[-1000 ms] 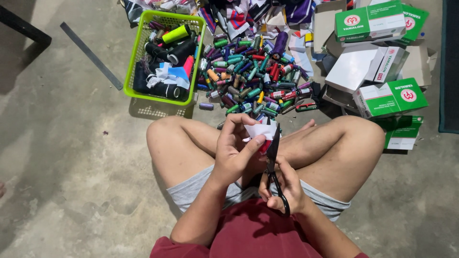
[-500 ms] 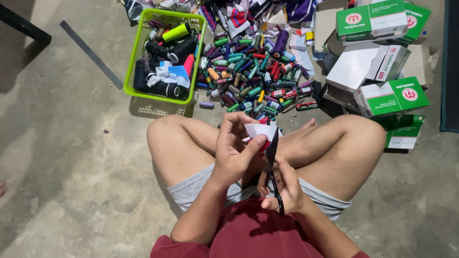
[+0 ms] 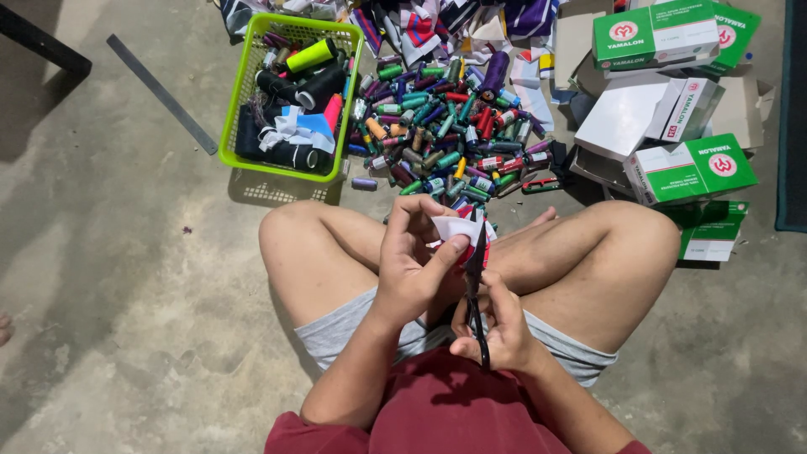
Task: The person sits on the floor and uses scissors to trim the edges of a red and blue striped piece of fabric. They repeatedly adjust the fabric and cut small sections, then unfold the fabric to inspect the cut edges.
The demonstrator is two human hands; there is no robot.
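I sit cross-legged on a concrete floor. My left hand pinches a small white and red piece of cloth in front of my knees. My right hand grips the handles of black scissors, whose blades point up and meet the cloth's right edge. Both hands are close together over my lap.
A pile of several coloured thread spools lies just beyond my legs. A green basket with dark spools and cloth scraps stands at the back left, a grey metal ruler beside it. Green and white boxes are stacked at the right.
The scissors and cloth have shifted only slightly; the hands stay in the same place over my lap.
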